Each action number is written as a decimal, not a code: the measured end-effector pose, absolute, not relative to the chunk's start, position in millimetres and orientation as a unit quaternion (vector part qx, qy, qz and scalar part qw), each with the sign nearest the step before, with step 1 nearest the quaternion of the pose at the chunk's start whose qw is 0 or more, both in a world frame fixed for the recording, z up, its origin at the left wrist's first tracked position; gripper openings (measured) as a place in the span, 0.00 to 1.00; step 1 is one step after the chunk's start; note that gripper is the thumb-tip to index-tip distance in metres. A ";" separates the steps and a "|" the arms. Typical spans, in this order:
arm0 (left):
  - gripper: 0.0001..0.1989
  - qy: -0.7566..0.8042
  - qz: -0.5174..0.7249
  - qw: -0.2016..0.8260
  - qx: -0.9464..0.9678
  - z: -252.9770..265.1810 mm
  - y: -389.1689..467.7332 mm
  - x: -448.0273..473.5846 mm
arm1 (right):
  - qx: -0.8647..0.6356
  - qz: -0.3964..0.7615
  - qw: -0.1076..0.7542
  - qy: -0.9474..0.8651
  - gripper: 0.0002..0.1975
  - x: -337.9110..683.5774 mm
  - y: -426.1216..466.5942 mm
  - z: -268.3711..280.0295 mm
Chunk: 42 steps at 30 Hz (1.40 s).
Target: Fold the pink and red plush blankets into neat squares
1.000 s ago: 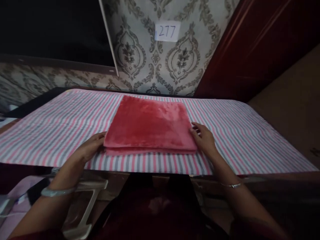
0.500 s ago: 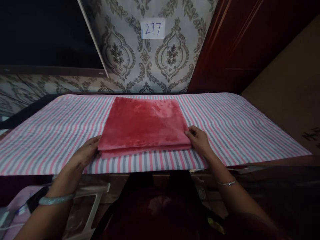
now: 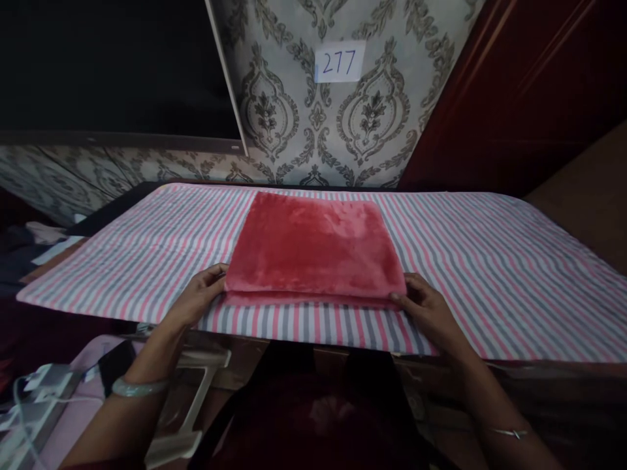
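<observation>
A red plush cloth (image 3: 313,248), folded into a flat rectangle with layers showing along its near edge, lies on a striped sheet (image 3: 465,261). My left hand (image 3: 203,294) is closed at its near left corner, thumb on the edge and fingertips partly hidden by the fabric. At the near right corner, my right hand (image 3: 426,310) pinches the layers, its thumb on top of the front edge and the fingers curled beside it.
The pink, grey and white sheet covers a table against a patterned wall (image 3: 318,143). A paper marked 277 (image 3: 339,61) is stuck there. Left stands a dark screen (image 3: 117,72); below are a white power strip (image 3: 44,398) and a phone-like black object (image 3: 116,365).
My view has turned left, shifting everything rightward in the picture. My right hand has slid down the cloth's right side to its near corner. The left hand stays by the left corner.
</observation>
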<state>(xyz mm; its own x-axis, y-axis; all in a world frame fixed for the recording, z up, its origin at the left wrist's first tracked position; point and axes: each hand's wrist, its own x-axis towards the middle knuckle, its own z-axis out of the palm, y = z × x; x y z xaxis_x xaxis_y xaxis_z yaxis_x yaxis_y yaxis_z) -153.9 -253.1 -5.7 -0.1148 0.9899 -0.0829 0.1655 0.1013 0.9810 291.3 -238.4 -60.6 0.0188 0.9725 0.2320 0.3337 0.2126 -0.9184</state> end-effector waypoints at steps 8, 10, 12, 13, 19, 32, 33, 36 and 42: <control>0.23 0.599 0.421 0.492 0.471 2.7 -238.1 -148.3 | -0.500 0.477 0.507 -0.515 0.17 278.8 -239.6 -53.1; 0.21 0.584 0.430 0.513 0.459 3.5 -236.6 -149.7 | -0.505 0.485 0.495 -0.515 0.18 278.4 -240.1 -51.8; 0.20 0.563 0.450 0.531 0.445 1.5 -237.7 -153.8 | -0.510 0.477 0.499 -0.513 0.18 278.6 -240.9 -49.2; 0.20 0.557 0.459 0.535 0.440 -0.4 -238.9 -156.5 | -0.514 0.470 0.503 -0.511 0.18 278.7 -241.5 -47.8; 0.20 0.583 0.435 0.526 0.441 -10.2 -245.5 -165.8 | -0.526 0.475 0.483 -0.515 0.21 281.4 -244.4 -46.5; 0.25 0.594 0.492 0.451 0.449 -0.6 -255.1 -135.3 | -0.533 0.426 0.531 -0.503 0.22 274.3 -236.7 -35.5; 0.25 0.593 0.481 0.466 0.446 -0.6 -255.3 -136.0 | -0.536 0.425 0.529 -0.502 0.22 274.2 -236.6 -37.1; 0.25 0.611 0.423 0.484 0.462 -1.3 -256.0 -142.8 | -0.549 0.447 0.499 -0.499 0.23 277.2 -237.6 -46.5; 0.24 0.664 0.439 0.172 0.580 10.6 -254.7 -139.9 | -0.597 0.274 0.527 -0.538 0.20 282.3 -243.4 -36.1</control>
<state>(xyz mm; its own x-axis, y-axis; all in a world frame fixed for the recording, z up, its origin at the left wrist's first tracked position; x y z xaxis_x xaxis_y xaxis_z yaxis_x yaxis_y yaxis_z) -139.9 -254.7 10.6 -0.2684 0.9216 0.2802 0.6190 -0.0579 0.7833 282.3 -243.4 -36.1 0.2699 0.9326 0.2397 0.3537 0.1355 -0.9255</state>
